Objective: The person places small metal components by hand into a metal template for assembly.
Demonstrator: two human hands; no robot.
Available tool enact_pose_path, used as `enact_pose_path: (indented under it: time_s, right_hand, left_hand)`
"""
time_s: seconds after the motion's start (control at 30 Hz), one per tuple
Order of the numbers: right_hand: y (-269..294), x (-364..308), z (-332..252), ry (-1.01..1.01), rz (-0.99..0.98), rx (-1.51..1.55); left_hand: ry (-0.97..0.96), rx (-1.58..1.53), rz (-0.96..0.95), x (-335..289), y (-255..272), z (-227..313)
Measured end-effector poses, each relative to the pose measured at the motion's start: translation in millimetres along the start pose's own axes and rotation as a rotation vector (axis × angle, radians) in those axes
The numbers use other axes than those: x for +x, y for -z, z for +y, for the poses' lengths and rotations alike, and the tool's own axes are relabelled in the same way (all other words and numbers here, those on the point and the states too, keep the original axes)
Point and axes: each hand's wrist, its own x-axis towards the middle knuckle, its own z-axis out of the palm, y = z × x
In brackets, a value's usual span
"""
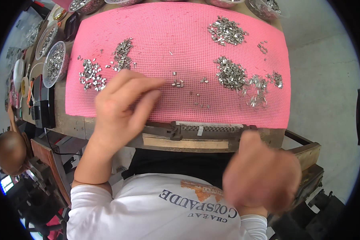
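My left hand hovers over the pink mesh mat, palm down. Its thumb and forefinger stretch to the right with a gap between them, and no held piece shows. Just beyond the fingertips lie a few small shiny metal pieces. At the table's front edge sits a dark metal fixture with a row of small parts along it and a pale tab. My right hand is near the fixture's right end, one finger overlapping it in view. Motion smears this hand, so its grip is unclear.
Heaps of small metal pieces lie on the mat at left and right, with thin clear-looking slivers beside the right one. Tubs of metal parts stand left and along the back. Another person is at far left.
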Motion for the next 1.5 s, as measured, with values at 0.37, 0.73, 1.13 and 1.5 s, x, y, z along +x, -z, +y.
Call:
enact_pose_path:
  time_s: [0.37,0.73,1.13,1.5]
  right_hand:
    - [-38,1,-20,0.202,-0.493,0.586]
    - [-82,59,35,0.375,-0.361,-0.814]
    - [-118,94,81,0.586,-0.343,-1.092]
    - [-122,107,83,0.572,-0.373,-1.056]
  left_hand:
    - [0.212,0.04,0.205,-67,71,-44]
    - [0.276,-0.017,0.108,-82,69,-61]
    - [0.168,0.099,0.128,-51,64,-75]
    - [0.127,0.228,-0.024,-37,57,-68]
